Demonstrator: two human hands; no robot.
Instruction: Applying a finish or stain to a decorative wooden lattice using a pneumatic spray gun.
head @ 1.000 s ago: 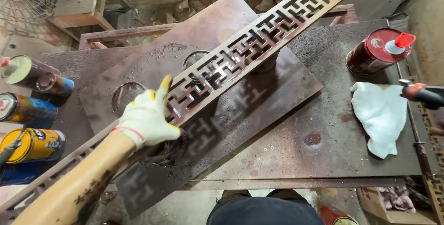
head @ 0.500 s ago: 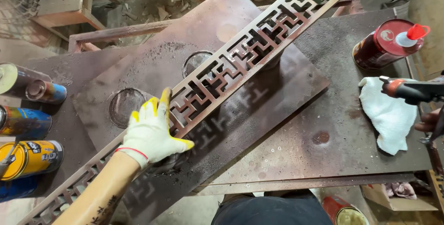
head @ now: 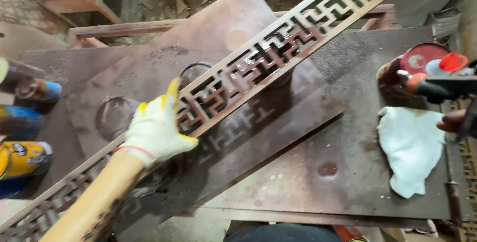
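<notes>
A long brown lattice strip (head: 278, 53) with a cut-out fret pattern runs diagonally from the lower left to the upper right, resting on round supports above a brown-stained board (head: 258, 137). My left hand (head: 156, 130), in a white and yellow glove, grips the strip's near edge at its lower third, fingers on top and thumb below. My right hand (head: 454, 121) is at the right edge, mostly cut off, and holds a black tool with an orange collar (head: 437, 87) pointing left above a white cloth (head: 412, 147).
A red tin with a red-capped nozzle (head: 422, 60) stands at the right, behind the tool. Several spray cans (head: 25, 157) lie at the left edge. A stained metal sheet (head: 348, 182) covers the bench. A wooden frame (head: 124, 26) and debris are behind.
My right hand has brought the black tool in from the right, next to the red tin. My left hand keeps its hold on the strip, which has barely shifted.
</notes>
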